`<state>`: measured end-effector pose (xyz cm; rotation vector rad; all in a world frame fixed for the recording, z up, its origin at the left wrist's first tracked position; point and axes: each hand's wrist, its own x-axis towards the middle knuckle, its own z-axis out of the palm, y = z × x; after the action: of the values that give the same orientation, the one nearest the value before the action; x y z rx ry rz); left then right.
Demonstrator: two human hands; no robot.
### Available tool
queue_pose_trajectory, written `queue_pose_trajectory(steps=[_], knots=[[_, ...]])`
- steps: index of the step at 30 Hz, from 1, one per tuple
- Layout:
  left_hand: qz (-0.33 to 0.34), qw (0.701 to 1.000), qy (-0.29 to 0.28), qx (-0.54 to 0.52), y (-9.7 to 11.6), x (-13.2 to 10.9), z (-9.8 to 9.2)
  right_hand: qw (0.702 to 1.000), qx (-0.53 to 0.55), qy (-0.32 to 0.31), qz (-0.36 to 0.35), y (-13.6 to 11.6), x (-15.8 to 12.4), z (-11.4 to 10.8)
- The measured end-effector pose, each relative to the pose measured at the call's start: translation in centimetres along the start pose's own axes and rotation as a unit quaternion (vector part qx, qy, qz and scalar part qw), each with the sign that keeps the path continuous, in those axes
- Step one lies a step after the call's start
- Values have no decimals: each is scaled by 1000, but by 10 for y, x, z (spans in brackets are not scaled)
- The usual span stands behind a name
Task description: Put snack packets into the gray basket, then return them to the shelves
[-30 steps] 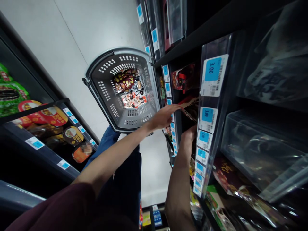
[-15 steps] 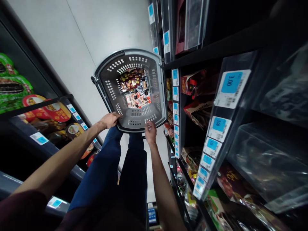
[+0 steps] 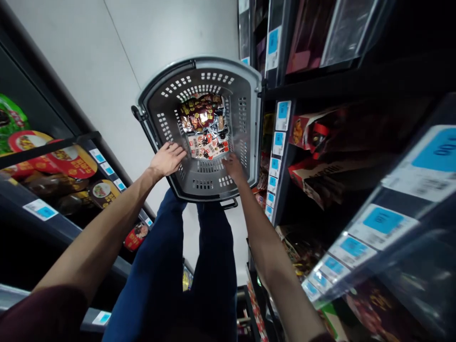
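A grey plastic shopping basket [image 3: 245, 118] stands on the floor in front of my legs. Several red, dark and white snack packets [image 3: 204, 124] lie in its bottom. My left hand [image 3: 167, 159] rests on the basket's near left rim, fingers stretched out over the edge. My right hand [image 3: 233, 166] reaches down inside the basket by its near wall, close to the white and red packets. Its fingers point away from me and I cannot make out whether they hold anything.
Dark shelves with blue price tags [image 3: 281, 111] and snack bags [image 3: 313, 135] rise on the right, touching the basket's side. On the left a shelf holds red-lidded bowls [image 3: 71, 161]. The pale floor [image 3: 107, 57] runs between them.
Both hands left the right-hand shelf and came down to the basket. The left now lies on its rim and the right has gone inside. The view has tipped further down.
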<state>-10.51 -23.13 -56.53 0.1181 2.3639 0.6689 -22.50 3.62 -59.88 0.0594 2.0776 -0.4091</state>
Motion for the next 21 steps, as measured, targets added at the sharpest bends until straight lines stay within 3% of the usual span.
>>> queue_pose_trajectory(steps=[4, 10, 14, 17, 21], knots=[[12, 997, 39, 71, -7, -3, 17, 998, -43, 34, -6, 13, 44, 27], [97, 972, 170, 134, -20, -2, 29, 991, -47, 92, -84, 33, 138, 90], [120, 954, 233, 148, -23, 3, 25, 987, -28, 156, 10, 42, 201, 123], [133, 946, 247, 164, -22, 6, 19, 976, -3, 218, 27, 37, 225, 137], [148, 947, 238, 159, -21, 8, 14, 963, 40, 266, -2, 18, 232, 147]])
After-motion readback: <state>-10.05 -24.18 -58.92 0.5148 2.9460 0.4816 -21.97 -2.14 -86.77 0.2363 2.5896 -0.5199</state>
